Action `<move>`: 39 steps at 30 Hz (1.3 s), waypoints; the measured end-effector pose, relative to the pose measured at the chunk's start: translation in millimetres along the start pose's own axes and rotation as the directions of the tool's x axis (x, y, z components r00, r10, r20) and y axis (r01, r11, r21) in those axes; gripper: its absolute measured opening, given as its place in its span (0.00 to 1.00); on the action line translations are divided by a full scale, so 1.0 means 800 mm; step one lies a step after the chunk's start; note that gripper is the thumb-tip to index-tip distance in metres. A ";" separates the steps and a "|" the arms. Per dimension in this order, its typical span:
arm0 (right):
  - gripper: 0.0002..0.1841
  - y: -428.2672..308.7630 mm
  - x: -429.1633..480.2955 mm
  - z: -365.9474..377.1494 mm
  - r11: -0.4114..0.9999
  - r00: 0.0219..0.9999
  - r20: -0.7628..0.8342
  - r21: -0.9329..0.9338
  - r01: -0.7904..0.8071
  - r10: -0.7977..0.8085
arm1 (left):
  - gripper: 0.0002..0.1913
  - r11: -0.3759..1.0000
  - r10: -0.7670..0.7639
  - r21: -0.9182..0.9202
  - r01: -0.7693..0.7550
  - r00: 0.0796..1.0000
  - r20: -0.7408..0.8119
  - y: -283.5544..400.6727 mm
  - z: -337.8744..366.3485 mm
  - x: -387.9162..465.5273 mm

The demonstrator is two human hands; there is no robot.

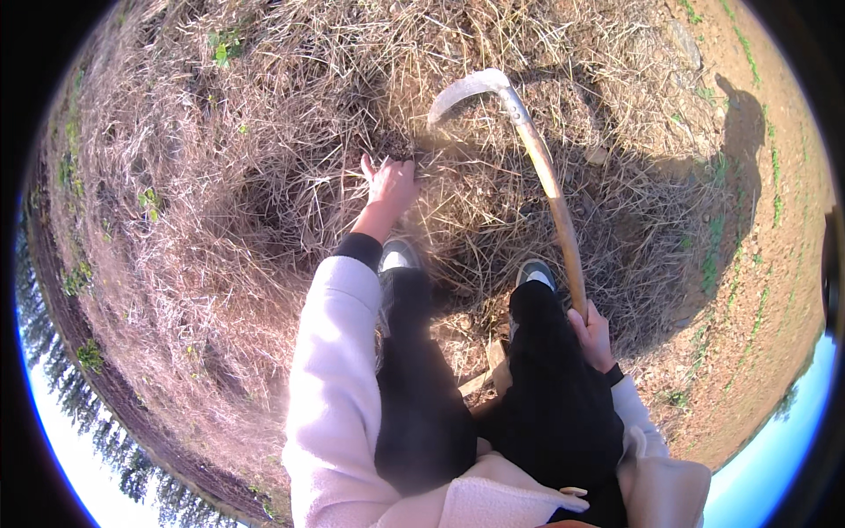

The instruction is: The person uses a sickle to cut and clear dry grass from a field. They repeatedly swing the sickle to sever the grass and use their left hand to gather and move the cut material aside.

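Observation:
My right hand [595, 338] is wrapped around the lower end of a long wooden handle belonging to a sickle [554, 191]. Its curved metal blade [469, 89] is riveted to the handle and hangs over dry grass, with the tip pointing left. Reaching forward past my left shoe, my left hand [394, 183] touches the dry grass [330, 165], back of the hand up. One finger sticks out to the left while the others curl down into the stalks. The fingertips are partly hidden, so a hold on the stalks cannot be made out.
My shoes [536, 272] stand in the dry grass. Between my legs is a pale wooden piece [496, 360]. At right lies bare soil [792, 264] with rows of small green plants [777, 185] and a stone [684, 45]. Trees [132, 455] stand beyond the field at lower left.

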State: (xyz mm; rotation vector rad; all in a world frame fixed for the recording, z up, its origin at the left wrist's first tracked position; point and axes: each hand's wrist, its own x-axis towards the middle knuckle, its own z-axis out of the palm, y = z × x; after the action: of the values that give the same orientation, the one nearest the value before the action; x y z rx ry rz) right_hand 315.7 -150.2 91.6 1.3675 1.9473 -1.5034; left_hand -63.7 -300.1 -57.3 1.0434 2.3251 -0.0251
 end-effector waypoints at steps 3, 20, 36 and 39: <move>0.18 0.003 0.006 0.003 1.000 0.999 0.024 0.016 0.023 -0.023 | 0.12 0.998 0.013 -0.065 -0.010 0.999 0.053 0.011 -0.002 0.000; 0.14 0.039 -0.004 0.002 0.956 0.981 0.168 0.259 -0.136 0.093 | 0.02 0.867 0.313 -0.292 -0.403 0.898 -0.309 0.059 -0.017 -0.040; 0.11 0.080 -0.255 -0.084 0.813 0.944 -0.001 0.509 -0.284 0.330 | 0.04 0.992 0.084 0.121 -0.037 0.907 -0.413 -0.063 -0.053 -0.174; 0.11 0.096 -0.261 -0.093 0.882 0.965 -0.134 0.449 -0.145 0.227 | 0.10 0.945 -0.187 0.159 0.287 0.869 -0.459 -0.156 -0.001 -0.244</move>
State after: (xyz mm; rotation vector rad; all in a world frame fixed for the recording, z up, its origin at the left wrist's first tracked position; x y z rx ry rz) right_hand 501.6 -187.1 229.2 1.8817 1.5648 -1.8450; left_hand -48.0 -519.3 17.8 0.9289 2.9130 -0.1672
